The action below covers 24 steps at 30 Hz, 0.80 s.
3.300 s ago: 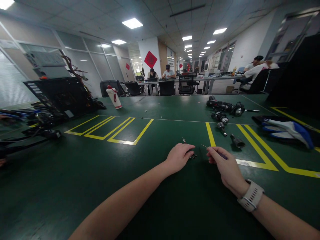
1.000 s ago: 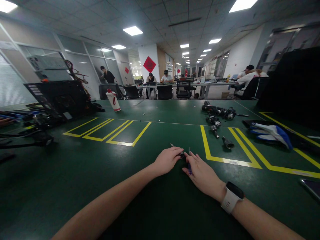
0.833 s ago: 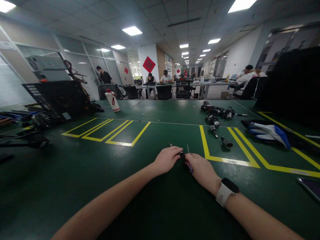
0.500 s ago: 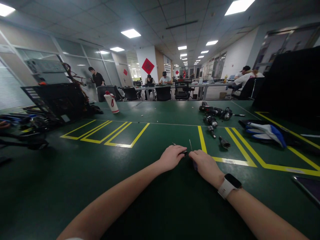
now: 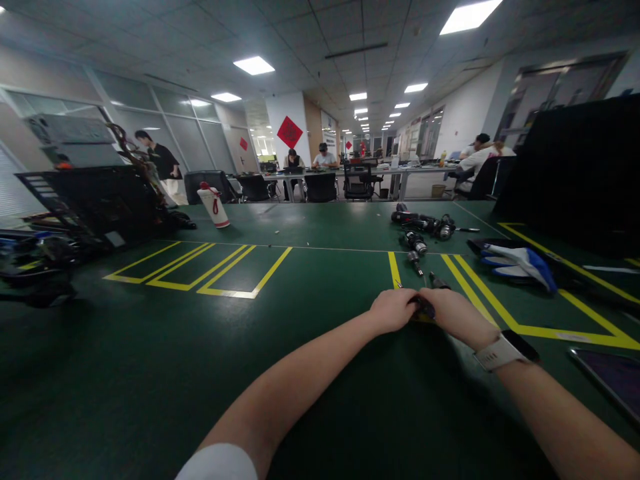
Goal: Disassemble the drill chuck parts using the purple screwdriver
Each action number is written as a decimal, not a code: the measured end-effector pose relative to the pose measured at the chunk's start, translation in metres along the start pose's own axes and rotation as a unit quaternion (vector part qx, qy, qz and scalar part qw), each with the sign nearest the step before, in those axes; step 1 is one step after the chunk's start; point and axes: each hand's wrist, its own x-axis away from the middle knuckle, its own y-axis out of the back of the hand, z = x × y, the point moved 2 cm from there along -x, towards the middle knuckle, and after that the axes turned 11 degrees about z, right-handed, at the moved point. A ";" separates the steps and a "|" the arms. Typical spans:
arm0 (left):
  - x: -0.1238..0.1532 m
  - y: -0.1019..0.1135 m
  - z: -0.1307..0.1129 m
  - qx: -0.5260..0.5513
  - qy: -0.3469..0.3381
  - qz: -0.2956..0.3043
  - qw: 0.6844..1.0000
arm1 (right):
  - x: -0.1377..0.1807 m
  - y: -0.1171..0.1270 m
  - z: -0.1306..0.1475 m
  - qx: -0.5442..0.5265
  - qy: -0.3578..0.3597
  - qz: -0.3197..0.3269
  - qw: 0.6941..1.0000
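Green matting (image 5: 150,347) crossed by yellow tape lines (image 5: 273,271) covers the wide workbench. On one tape line, near the front middle, a small dark part (image 5: 423,307) sits between the fingertips of both hands. The left hand (image 5: 395,311) and the right hand (image 5: 457,317) are each curled closed on it, knuckles up, almost touching. Whether the right one also hides a thin tool, I cannot tell. To my judgement this is fine fitting work on the part, and a next move calls for steady fingers and little pressure. Just beyond lie drill pieces (image 5: 415,244), further right blue-white gloves (image 5: 520,261), and far left a white bottle (image 5: 213,206).
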 end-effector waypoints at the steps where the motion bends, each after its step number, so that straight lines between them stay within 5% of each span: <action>1: -0.003 -0.001 -0.002 -0.001 -0.002 -0.002 1.000 | -0.001 0.000 -0.004 -0.001 -0.006 0.004 1.000; 6: -0.010 -0.004 -0.008 0.013 -0.017 -0.004 1.000 | -0.001 0.010 -0.022 -0.013 -0.039 -0.021 0.999; 13: 0.005 0.006 0.003 0.084 -0.064 0.009 0.994 | 0.000 0.019 -0.044 -0.043 -0.125 -0.190 0.973; 24: -0.002 -0.002 0.003 -0.006 -0.082 0.005 0.997 | -0.013 -0.023 -0.065 -0.156 -0.137 -0.177 0.962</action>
